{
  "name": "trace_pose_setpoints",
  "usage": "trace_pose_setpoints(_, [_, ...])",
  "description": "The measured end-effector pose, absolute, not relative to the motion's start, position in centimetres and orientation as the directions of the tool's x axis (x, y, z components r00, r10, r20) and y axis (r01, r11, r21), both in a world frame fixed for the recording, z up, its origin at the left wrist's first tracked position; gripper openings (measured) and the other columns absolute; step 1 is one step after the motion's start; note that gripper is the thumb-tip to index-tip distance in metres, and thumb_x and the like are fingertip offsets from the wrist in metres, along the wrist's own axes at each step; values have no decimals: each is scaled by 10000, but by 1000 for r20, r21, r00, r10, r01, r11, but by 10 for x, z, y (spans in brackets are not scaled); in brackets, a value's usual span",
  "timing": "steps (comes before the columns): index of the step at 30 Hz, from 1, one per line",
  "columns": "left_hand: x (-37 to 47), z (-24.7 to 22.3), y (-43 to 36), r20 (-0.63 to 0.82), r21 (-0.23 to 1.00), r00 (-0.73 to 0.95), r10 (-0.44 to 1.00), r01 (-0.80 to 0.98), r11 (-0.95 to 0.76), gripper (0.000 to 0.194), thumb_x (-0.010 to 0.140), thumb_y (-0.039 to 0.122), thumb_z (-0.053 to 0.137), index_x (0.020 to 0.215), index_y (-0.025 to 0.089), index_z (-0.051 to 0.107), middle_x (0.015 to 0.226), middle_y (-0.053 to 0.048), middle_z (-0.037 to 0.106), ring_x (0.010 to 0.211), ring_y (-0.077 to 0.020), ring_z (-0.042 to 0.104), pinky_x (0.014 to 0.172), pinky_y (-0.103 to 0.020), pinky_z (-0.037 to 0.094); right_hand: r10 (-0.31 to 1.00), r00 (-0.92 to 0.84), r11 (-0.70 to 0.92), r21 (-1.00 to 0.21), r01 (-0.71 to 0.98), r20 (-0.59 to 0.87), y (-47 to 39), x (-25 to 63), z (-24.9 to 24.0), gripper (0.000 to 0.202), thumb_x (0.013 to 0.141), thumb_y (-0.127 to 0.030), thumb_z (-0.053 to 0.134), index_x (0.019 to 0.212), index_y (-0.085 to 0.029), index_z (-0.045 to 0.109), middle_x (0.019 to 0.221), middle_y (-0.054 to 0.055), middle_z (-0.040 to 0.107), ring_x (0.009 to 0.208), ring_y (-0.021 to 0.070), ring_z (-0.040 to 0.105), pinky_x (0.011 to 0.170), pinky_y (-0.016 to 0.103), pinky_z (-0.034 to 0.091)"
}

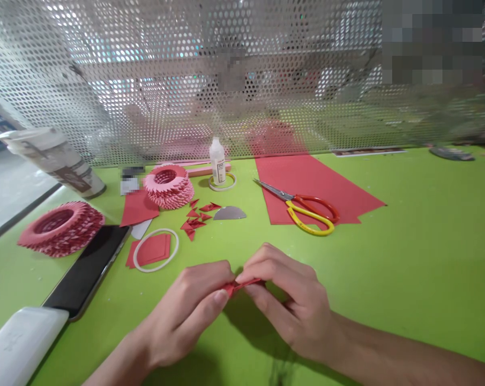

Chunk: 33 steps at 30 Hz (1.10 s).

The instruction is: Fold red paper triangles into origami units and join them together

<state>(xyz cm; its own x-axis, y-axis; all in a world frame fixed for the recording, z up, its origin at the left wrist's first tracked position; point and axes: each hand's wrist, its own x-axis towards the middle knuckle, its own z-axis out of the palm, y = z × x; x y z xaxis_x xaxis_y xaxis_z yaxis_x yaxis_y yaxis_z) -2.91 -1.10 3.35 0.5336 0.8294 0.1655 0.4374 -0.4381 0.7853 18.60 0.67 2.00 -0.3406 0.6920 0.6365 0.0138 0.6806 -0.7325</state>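
A small folded piece of red paper (239, 287) is pinched between both hands, a little above the green table. My left hand (196, 303) grips its left end between thumb and fingers. On the other end, the thumb and fingertips of my right hand (288, 295) close on the paper; part of it is hidden by the fingers. Beyond the hands lie several small red folded paper triangles (194, 223) in a loose pile. Left of them, a white ring (177, 252) rests over a few red paper squares (157, 250).
Scissors (314, 209) lie on a red paper sheet (318, 182). A glue bottle (217, 163) stands near the perforated metal screen (154, 80). To the left are two folded-paper rings (170, 185), a phone (87, 273), a white device (21, 343) and a tilted cup (53, 161).
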Motion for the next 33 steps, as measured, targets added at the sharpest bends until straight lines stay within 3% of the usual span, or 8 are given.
trace_pose_setpoints(9, [-30,26,-7,249,792,551,796,357,-495,441,1157,453,280,851,223,500,765,0,528,652,-157,507,630,-285,436,650,-326,745,-661,92,687,6,186,18,251,980,-34,646,1120,-205,765,905,52,725,807,183,649,706,332,561])
trace_pose_setpoints(15, [-29,26,-9,214,810,528,822,375,-451,505,1144,522,260,852,224,543,762,-18,555,667,-177,506,638,-305,442,617,-340,773,-627,93,710,6,188,18,246,973,4,633,1094,-154,778,913,71,708,813,172,619,723,322,534])
trace_pose_setpoints(22, [-28,28,-11,150,859,487,861,367,-357,523,1135,574,276,845,209,515,778,-10,536,684,-168,499,668,-306,419,628,-351,764,-636,110,694,4,189,18,322,984,1,644,1170,-203,809,928,54,647,790,154,587,663,274,505])
trace_pose_setpoints(33, [-31,27,-8,200,827,542,816,354,-438,463,1147,512,308,879,203,525,793,-2,523,687,-160,486,678,-307,388,634,-322,759,-646,84,703,4,188,21,353,974,-5,653,1218,-205,811,894,60,679,781,167,619,639,280,535])
